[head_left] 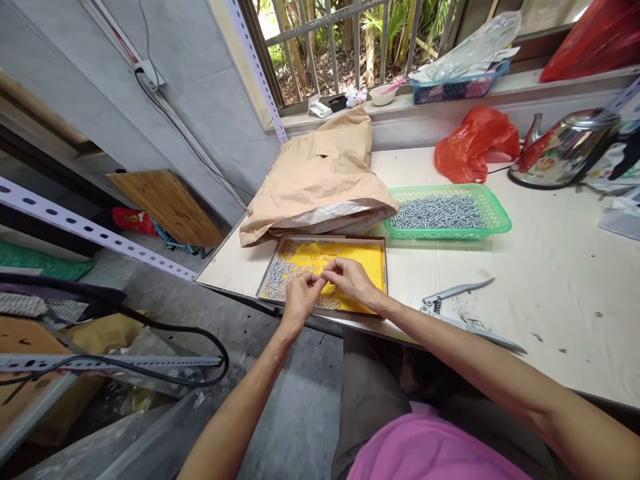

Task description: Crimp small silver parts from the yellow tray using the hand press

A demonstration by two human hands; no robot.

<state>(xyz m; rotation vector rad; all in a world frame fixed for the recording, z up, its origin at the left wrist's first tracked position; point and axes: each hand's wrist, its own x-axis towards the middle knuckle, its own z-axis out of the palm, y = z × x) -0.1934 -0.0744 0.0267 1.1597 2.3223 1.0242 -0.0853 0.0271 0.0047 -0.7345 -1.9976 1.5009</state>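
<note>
Both hands meet over a shallow tray [363, 267] with a yellow bottom, near the table's front edge. My left hand [302, 293] is closed in a pinch, its fingertips close to those of the other hand. My right hand [350, 279] also pinches, thumb against fingers; whatever either one holds is too small to make out. Many small silvery metal pieces [281, 277] lie heaped in the tray's left part, with a few scattered toward its back. More such pieces [437, 212] fill a green plastic basket [493, 217] behind and to the right.
A large brown paper sack [325, 170] lies right behind the tray. Grey-handled pruning shears [457, 291] rest on the table [560, 280] to the right. Farther back are a red plastic bag [473, 143] and a steel kettle [565, 150]. A perforated metal bar [95, 227] crosses at left.
</note>
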